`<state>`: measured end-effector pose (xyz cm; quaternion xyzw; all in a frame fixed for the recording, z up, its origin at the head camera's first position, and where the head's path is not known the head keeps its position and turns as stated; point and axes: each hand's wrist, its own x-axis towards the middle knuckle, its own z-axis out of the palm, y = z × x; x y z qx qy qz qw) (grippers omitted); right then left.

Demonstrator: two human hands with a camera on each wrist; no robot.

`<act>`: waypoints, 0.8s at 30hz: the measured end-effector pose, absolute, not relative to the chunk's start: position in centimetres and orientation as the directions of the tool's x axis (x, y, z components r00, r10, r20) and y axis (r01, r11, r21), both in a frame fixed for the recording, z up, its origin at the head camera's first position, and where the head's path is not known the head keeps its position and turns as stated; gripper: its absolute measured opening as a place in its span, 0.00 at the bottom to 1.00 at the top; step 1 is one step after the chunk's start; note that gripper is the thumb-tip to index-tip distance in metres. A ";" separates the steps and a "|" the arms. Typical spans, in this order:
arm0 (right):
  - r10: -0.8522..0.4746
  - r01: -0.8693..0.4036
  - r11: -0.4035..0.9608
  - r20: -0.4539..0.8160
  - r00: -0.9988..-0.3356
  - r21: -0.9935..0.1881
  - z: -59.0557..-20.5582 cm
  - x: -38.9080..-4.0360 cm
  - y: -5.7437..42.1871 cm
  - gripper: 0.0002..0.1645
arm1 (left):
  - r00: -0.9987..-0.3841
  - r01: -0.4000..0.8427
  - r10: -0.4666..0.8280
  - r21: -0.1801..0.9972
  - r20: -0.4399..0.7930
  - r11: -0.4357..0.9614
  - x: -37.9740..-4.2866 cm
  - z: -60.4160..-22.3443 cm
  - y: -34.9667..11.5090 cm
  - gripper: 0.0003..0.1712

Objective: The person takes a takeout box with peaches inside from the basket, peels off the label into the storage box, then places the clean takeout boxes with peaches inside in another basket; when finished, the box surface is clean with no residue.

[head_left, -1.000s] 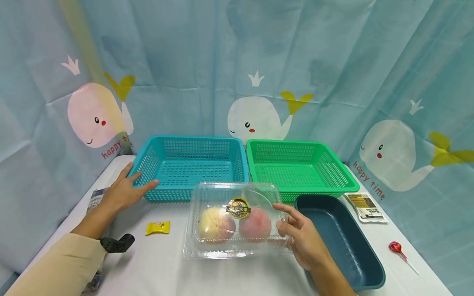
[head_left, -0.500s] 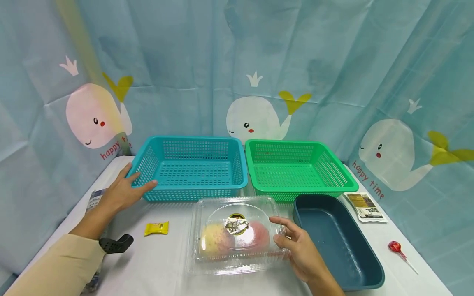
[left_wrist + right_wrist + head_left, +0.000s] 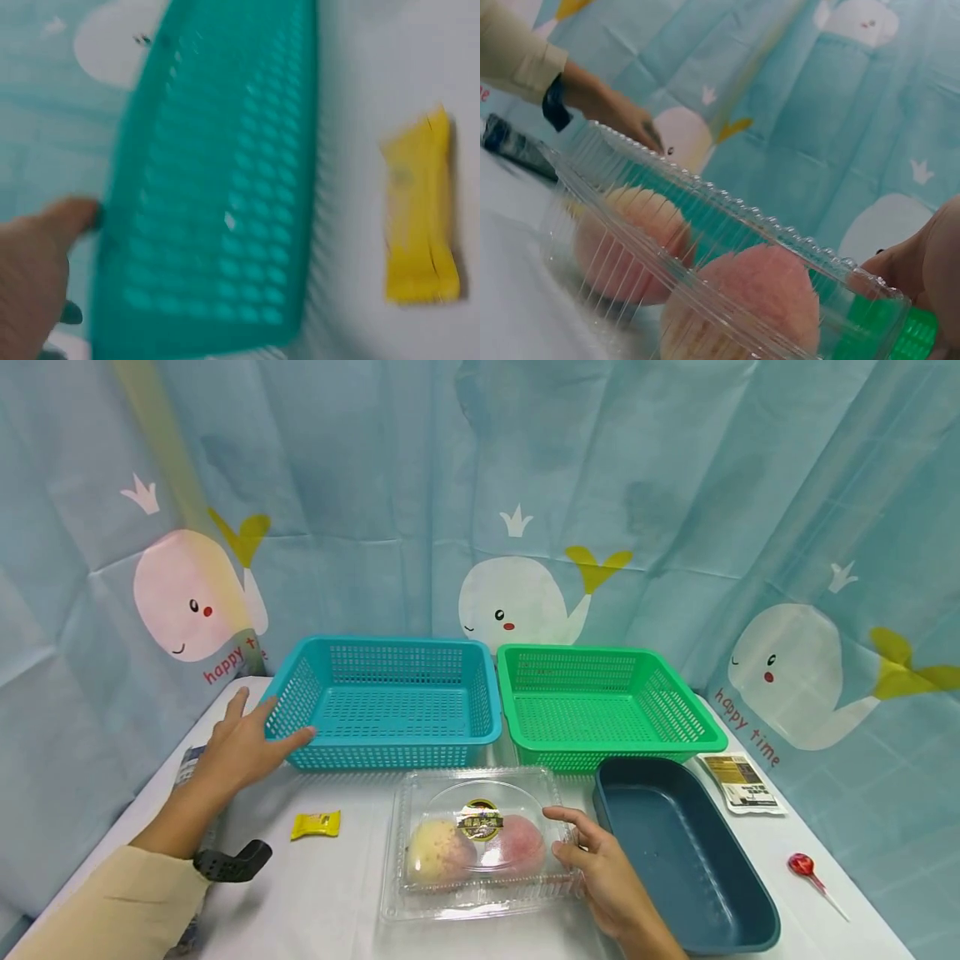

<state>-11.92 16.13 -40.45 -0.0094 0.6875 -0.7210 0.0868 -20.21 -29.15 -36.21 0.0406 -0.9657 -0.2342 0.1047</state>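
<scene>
Nearer now is the clear box [image 3: 480, 852] with two peaches [image 3: 441, 853]; the right hand [image 3: 603, 870] pinches its edge, while the left hand [image 3: 242, 747], fingers apart, is beside the blue basket [image 3: 397, 740].

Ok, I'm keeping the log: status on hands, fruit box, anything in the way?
Left hand, fingers spread, at left end of blue basket. Right hand grips clear box by its right side. Two fruits inside. Dark blue tub close on right.

A white tabletop [image 3: 322, 906] beneath a person's fingers [image 3: 260, 718] stands in a curtained-off spot, home or studio unclear, as a pale-blue curtain [image 3: 360, 468] printed with whales [image 3: 517, 592] and the words “happy time” [image 3: 747, 727] hangs beyond them and to either side
</scene>
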 end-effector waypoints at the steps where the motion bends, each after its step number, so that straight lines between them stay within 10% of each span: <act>1: -0.134 0.113 -0.032 -0.108 -0.985 -0.993 -40.5 -11.9 16.1 0.27 | -0.968 -0.023 -0.135 0.460 0.212 0.888 -19.8 -35.8 -28.7 0.55; 14: -0.133 0.093 0.020 -0.095 -0.986 -0.995 -40.5 -11.8 16.2 0.26 | -0.990 0.109 0.024 0.664 0.136 0.740 -12.9 -34.1 -21.4 0.51; 24: -0.131 0.099 0.014 -0.099 -0.986 -0.995 -40.5 -11.8 16.1 0.26 | -0.987 -0.094 0.088 0.923 -0.136 0.372 -11.6 -36.7 -17.8 0.46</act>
